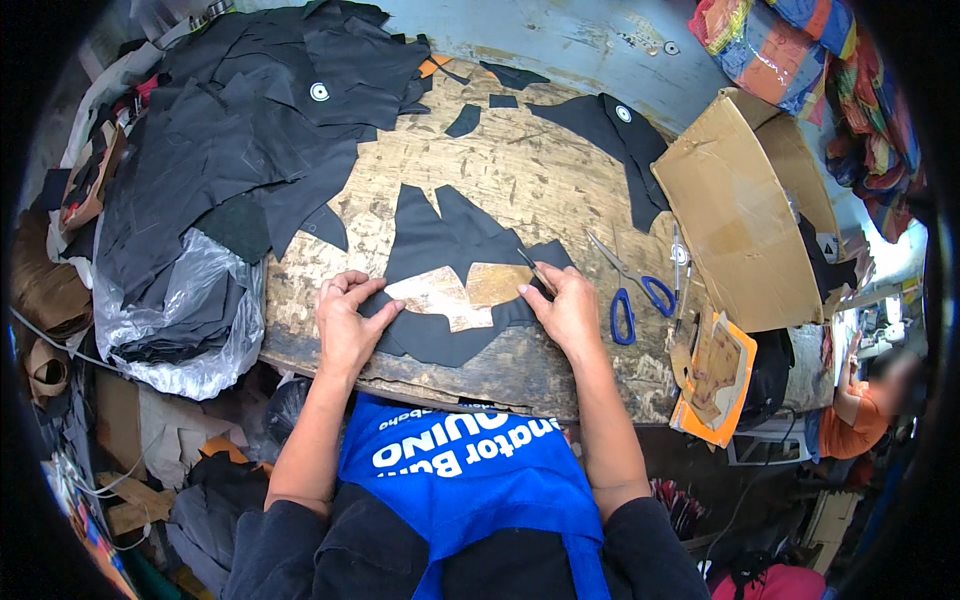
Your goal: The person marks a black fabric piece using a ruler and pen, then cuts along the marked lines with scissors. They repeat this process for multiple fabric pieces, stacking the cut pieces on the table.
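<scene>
A black fabric piece (440,342) with pointed upper corners lies in front of me on the worn wooden table (500,165). Inside its outline a pale, wood-toned patch (445,297) shows; whether this is bare tabletop or a template, I cannot tell. My left hand (348,318) grips the fabric's left edge between thumb and fingers. At the right edge is my right hand (566,308), with a slim dark pen-like tool (530,262) held in its fingers and the thumb close to the fabric. Blue-handled scissors (627,308) rest just right of that hand.
Black fabric (270,130) is heaped at the far left, beside a clear plastic bag (215,300) of dark pieces. A cardboard box (730,200) and orange-edged pattern pieces (728,400) stand right. Loose scraps (465,120) lie farther back. A person in orange (852,420) sits beyond.
</scene>
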Demonstrator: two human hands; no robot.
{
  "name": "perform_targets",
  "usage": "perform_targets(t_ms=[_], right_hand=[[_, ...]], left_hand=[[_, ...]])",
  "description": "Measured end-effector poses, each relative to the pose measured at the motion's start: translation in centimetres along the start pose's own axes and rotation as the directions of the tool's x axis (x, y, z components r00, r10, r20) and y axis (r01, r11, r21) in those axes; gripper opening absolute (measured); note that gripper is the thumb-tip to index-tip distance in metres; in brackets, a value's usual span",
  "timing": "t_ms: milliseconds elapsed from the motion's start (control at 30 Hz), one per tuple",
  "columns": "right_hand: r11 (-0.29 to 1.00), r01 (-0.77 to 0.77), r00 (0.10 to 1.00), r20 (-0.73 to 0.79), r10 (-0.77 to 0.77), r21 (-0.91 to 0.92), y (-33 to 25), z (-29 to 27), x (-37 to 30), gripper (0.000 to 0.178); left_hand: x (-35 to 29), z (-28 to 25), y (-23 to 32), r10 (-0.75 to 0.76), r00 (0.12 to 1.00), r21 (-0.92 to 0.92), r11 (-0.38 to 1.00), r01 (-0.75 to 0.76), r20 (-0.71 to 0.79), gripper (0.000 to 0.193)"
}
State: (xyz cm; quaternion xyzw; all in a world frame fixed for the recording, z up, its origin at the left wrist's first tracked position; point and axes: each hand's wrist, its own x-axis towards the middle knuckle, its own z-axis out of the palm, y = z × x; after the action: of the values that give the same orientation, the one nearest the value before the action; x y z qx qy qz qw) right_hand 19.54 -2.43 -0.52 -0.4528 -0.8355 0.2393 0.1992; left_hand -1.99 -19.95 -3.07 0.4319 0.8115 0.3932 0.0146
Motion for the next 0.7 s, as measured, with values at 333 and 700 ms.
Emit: perform_targets(t_ms=[333, 700], right_hand=[[1.0, -0.012, 1.0, -0.013, 0.012, 0.002, 0.2, 0.2, -2.3, 0.04], [1.0, -0.003, 0.999, -0.041, 0.003, -0.015, 0.4, 0.3, -2.3, 0.043]], left_hand=[[-0.6, -0.7, -0.5, -0.042, 0.997, -0.056, 0.997, 0.046, 0.066, 0.032], [-1.9, -0.1, 2.8, 0.128, 0.986, -0.067, 0.989, -0.136, -0.106, 0.035]])
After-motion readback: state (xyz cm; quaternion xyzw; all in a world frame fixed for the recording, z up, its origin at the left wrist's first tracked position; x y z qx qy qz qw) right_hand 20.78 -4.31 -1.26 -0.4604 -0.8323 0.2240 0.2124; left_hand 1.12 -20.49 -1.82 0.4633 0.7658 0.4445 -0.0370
